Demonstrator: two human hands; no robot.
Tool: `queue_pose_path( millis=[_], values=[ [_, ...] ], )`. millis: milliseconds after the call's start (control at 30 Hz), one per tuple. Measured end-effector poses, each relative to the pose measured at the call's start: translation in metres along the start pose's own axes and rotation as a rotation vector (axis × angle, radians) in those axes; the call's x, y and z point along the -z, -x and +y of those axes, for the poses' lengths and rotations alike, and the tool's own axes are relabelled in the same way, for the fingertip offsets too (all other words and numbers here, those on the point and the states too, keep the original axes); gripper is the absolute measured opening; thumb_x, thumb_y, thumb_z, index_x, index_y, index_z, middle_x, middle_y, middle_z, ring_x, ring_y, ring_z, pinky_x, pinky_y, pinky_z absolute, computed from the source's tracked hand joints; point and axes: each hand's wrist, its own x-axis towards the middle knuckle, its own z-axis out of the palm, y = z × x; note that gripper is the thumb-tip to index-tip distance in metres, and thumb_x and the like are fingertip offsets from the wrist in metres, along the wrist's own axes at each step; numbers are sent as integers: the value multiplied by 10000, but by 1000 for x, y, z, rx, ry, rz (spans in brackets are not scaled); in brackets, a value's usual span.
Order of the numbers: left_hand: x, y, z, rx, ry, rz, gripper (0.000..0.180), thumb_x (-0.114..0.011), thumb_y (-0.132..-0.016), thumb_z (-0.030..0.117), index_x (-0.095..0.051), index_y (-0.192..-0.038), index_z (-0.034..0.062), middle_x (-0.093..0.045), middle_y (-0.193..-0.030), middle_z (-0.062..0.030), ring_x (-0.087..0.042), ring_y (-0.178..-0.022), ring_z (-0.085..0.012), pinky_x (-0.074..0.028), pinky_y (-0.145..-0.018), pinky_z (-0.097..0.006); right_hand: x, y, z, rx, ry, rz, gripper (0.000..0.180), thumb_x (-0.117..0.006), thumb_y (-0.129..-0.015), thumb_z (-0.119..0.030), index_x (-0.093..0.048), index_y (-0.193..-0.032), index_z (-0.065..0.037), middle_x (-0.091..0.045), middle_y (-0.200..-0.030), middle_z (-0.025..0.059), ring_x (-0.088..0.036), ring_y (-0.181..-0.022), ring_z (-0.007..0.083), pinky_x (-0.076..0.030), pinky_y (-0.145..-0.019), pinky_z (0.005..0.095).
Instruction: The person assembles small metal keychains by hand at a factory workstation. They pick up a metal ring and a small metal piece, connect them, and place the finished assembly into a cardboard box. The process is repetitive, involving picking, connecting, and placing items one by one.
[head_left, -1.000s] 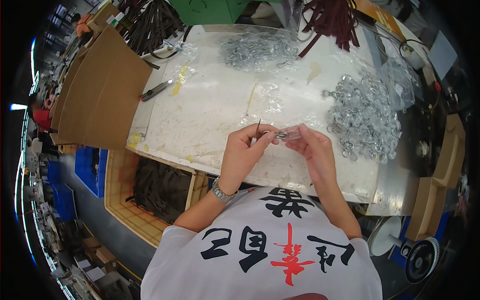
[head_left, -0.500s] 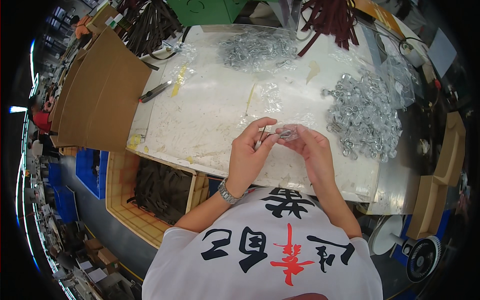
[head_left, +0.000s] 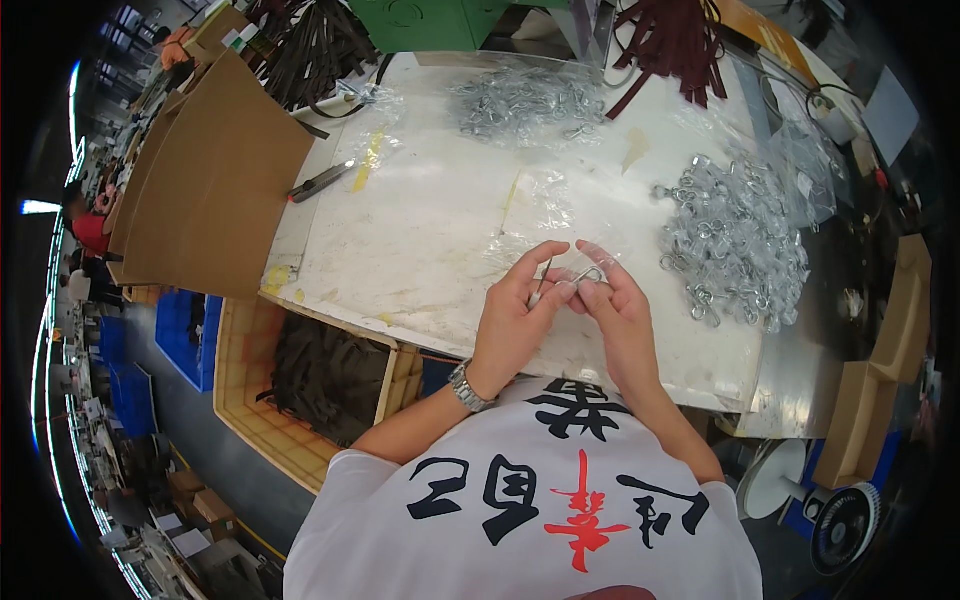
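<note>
Both my hands meet over the near edge of the white table. Pinched between their fingertips is a small silver metal snap hook, its curved end showing. My left hand also keeps a slim tool with a thin dark shaft and pale end tucked in its fingers. My right hand grips the hook from the other side, and a bit of clear film seems to lie by its raised forefinger. The fingers partly hide the hook. Loose clear plastic wrappers lie just beyond the hands.
Silver hooks in clear wrapping form a heap at right and another pile at the back. A dark-handled cutter lies beside a cardboard box. Brown straps hang behind; a yellow crate stands lower left.
The hook, seen in clear plastic before, now shows bare metal between the fingertips. Both hands have drawn closer together, the left shifting right. The slim tool stays in the left hand.
</note>
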Motion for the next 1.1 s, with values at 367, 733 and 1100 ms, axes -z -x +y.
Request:
queue_pose_path(
  millis=[367, 733, 1100],
  values=[
    [48, -6, -2, 143, 150, -214, 310, -659, -1052, 169, -721, -1316, 18, -695, -827, -24, -566, -677, -23, -423, -592, -176, 6, 1, -10, -16, 108, -192, 606, -568, -1069, -54, -333, -1617, 53, -771, -1003, 134, -716, -900, 144, -569, -834, 273],
    [14, 9, -2, -180, 29, -8, 160, -712, -969, 122, -656, -886, -2, -670, -722, -40, -633, -642, -64, -500, -591, -258, 7, 12, -12, 28, 499, -180, 299, -571, -1090, -120, -603, -1312, 77, -701, -856, 72, -627, -741, 106, -505, -684, 254],
    [18, 6, -8, -8, 477, -387, 69, -737, -974, 81, -728, -967, 12, -707, -799, -12, -654, -674, -63, -415, -518, -207, 36, 10, -10, -477, -336, -531, 231, -578, -1113, -242, -591, -1042, -22, -506, -684, -14, -431, -530, 78, -361, -515, 256]
  ],
)
